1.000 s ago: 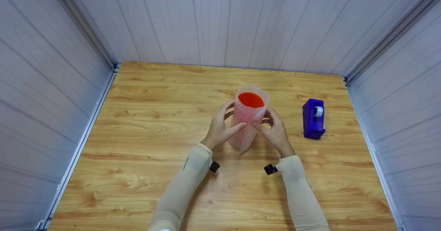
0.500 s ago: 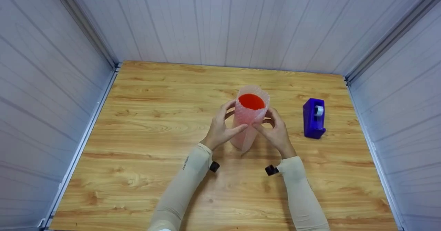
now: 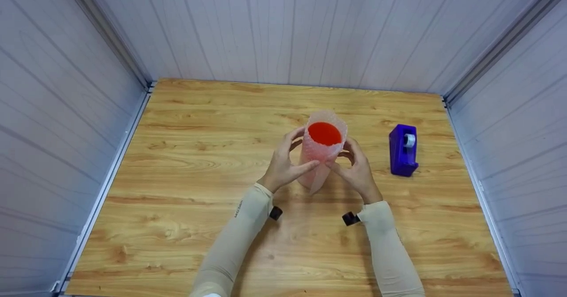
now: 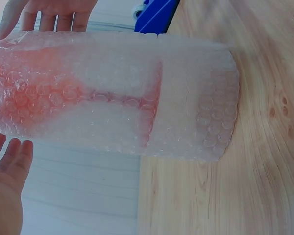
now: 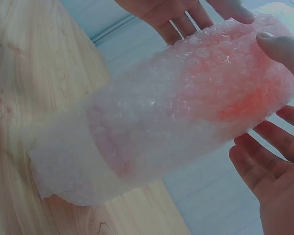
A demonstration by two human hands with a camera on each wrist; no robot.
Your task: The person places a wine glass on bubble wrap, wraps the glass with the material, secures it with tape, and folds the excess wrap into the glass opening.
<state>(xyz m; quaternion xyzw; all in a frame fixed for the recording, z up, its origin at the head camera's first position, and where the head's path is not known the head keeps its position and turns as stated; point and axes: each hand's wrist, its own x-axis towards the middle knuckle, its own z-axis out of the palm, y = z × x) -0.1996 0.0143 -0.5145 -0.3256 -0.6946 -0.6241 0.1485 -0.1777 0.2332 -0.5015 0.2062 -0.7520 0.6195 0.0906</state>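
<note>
A red-tinted stemmed glass (image 3: 324,133) stands inside a rolled sleeve of bubble wrap (image 3: 310,153), its mouth facing up in the head view. In the left wrist view the stem (image 4: 110,97) and foot (image 4: 152,105) show through the wrap, which runs on past the foot. My left hand (image 3: 281,164) holds the roll from the left, and my right hand (image 3: 358,172) grips it from the right. Both thumbs press the front, close together along the wrap's overlapping edge, while the fingers curve around the sides. A pointed corner of wrap hangs at the bottom front.
A blue-purple tape dispenser (image 3: 403,150) with a roll of clear tape (image 3: 409,141) stands on the wooden table (image 3: 199,155) to the right. Pale panelled walls (image 3: 274,31) enclose the table at the back and both sides.
The wrapped glass has shifted slightly rightward, with its mouth lower in view and its bottom corner a little higher. Both hands keep their hold and move slightly with it.
</note>
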